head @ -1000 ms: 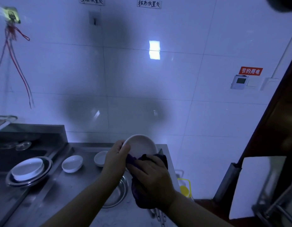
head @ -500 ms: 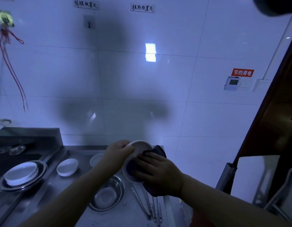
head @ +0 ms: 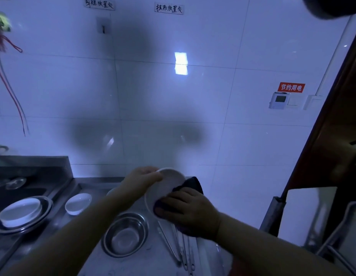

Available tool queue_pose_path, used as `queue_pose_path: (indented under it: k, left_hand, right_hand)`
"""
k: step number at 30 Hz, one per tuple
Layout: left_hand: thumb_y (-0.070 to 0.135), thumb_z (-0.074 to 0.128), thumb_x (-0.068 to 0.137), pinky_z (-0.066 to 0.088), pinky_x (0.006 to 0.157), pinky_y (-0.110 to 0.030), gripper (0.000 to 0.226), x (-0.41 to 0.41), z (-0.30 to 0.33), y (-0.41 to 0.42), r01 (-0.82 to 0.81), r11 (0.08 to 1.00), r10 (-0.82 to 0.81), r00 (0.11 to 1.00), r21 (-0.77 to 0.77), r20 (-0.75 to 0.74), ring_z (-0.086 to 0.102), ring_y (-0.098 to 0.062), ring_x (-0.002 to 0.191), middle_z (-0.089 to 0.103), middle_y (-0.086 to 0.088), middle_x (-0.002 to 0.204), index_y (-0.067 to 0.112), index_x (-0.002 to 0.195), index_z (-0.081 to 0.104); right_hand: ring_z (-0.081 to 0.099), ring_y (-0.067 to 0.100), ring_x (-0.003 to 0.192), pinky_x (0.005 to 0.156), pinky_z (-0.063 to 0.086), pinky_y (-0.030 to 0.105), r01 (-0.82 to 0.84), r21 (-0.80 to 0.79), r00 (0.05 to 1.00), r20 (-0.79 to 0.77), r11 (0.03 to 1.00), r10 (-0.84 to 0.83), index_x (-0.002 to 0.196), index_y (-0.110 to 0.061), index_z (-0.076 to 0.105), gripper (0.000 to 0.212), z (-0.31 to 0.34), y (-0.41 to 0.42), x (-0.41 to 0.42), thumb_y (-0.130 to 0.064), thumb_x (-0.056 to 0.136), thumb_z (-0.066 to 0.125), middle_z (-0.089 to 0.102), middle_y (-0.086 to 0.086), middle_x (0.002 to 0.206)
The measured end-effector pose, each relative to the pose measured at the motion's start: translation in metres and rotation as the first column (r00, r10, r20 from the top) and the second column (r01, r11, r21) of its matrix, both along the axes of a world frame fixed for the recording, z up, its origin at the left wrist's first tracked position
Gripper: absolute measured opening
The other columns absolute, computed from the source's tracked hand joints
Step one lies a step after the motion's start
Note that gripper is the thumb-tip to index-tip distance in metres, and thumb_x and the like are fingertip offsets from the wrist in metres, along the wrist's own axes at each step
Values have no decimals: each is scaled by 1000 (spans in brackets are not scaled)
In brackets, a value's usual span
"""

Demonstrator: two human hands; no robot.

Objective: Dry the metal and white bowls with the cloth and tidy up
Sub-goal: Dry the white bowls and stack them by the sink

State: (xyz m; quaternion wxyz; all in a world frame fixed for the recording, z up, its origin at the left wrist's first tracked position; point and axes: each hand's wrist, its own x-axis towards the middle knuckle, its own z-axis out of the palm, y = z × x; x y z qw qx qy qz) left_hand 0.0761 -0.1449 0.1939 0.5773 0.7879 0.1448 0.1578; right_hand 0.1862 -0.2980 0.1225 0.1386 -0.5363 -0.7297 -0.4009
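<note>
Fingers [head: 153, 176] of the left hand [head: 142, 181] gripped the tilted white bowl's [head: 167, 184] rim; the right hand [head: 190, 209] pressed a dark cloth [head: 193, 185] inside, above the steel bench [head: 89, 255].

Red wall sign [head: 291, 87] reads 节约用电; a paper label [head: 168, 8] above reads 抹布放置处 (handwritten).

A white bowl [head: 166, 186] was held tilted above the steel bench [head: 89, 253] by the left hand [head: 142, 179], while a dark cloth [head: 190, 188] was pressed into it by the right hand [head: 190, 210]. A metal bowl [head: 125, 234] sat below.
</note>
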Motion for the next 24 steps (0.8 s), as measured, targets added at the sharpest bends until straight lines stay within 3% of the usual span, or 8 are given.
queue_pose_path:
  k: [2, 4, 7, 10, 13, 19, 21, 24]
  left_hand:
    - [34, 59, 68, 39, 53, -23, 44, -1, 8, 9, 80, 997, -81, 991, -9, -107, 55, -17, 62, 60, -12, 74, -2, 91, 66]
    - [33, 65, 73, 44, 59, -26, 36, 0, 11, 11, 76, 993, -80, 996, -93, -41, 61, -23, 71, 67, -13, 80, 4, 94, 69]
    - [29, 65, 75, 51, 64, -27, 27, 3, -2, -1, -36, 972, 80, 980, -233, 181, 65, -21, 87, 69, -8, 99, 23, 101, 64]
    - [25, 51, 94, 50, 64, -12, 18, 3, -22, -22, -158, 978, 197, 906, -134, 374, 61, 2, 87, 64, 17, 97, 36, 108, 53]
    - [19, 39, 99, 48, 71, -10, 23, 3, -31, -22, -156, 986, 163, 873, -53, 460, 60, 1, 91, 63, 12, 100, 32, 113, 52]
    - [28, 48, 78, 47, 72, -12, 25, -4, -24, -11, -67, 998, 65, 928, -7, 366, 60, -2, 87, 66, 8, 95, 32, 99, 62]
    - [25, 50, 72, 49, 77, -24, 29, -7, -11, -4, 38, 999, -31, 975, -27, 220, 62, -12, 90, 69, 2, 96, 30, 96, 66]
    - [27, 52, 68, 48, 62, -25, 34, -11, 9, 5, 198, 980, -195, 979, 37, -65, 63, -15, 79, 70, -4, 90, 27, 98, 69]
  right_hand:
    - [61, 22, 89, 82, 49, 36, -33, -25, 989, 141, 999, 37, 111, -21, 68, 22, 13, -2, 13, -17, 90, 61, 67, 5, 106]
    - [61, 22, 79, 75, 49, 35, -8, 17, 987, 163, 1000, 6, 106, -19, 69, 18, 21, 3, 15, -15, 92, 59, 69, 4, 98]
    - [61, 21, 82, 73, 49, 33, 147, 177, 988, 17, 973, -153, 107, -18, 70, 20, 23, 15, 0, -20, 95, 54, 69, 3, 103]
    - [62, 19, 98, 84, 50, 33, 262, 281, 953, -223, 923, -203, 114, -19, 67, 24, 15, 29, -22, -28, 96, 53, 67, 2, 117]
    - [62, 17, 108, 92, 48, 33, 237, 277, 947, -281, 931, -158, 116, -18, 66, 24, 7, 33, -32, -28, 97, 53, 67, 2, 118]
    - [63, 19, 103, 88, 49, 34, -25, 75, 998, -51, 997, 29, 113, -17, 65, 23, 6, 10, -2, -22, 91, 61, 68, 4, 114]
    - [62, 24, 100, 89, 47, 36, -128, 16, 990, 60, 992, 127, 106, -14, 68, 17, 13, 6, 12, -15, 92, 60, 68, 7, 109]
    - [61, 28, 94, 91, 46, 40, -183, -57, 971, 144, 981, 190, 104, -12, 68, 14, 19, 4, 19, -14, 93, 60, 67, 11, 106]
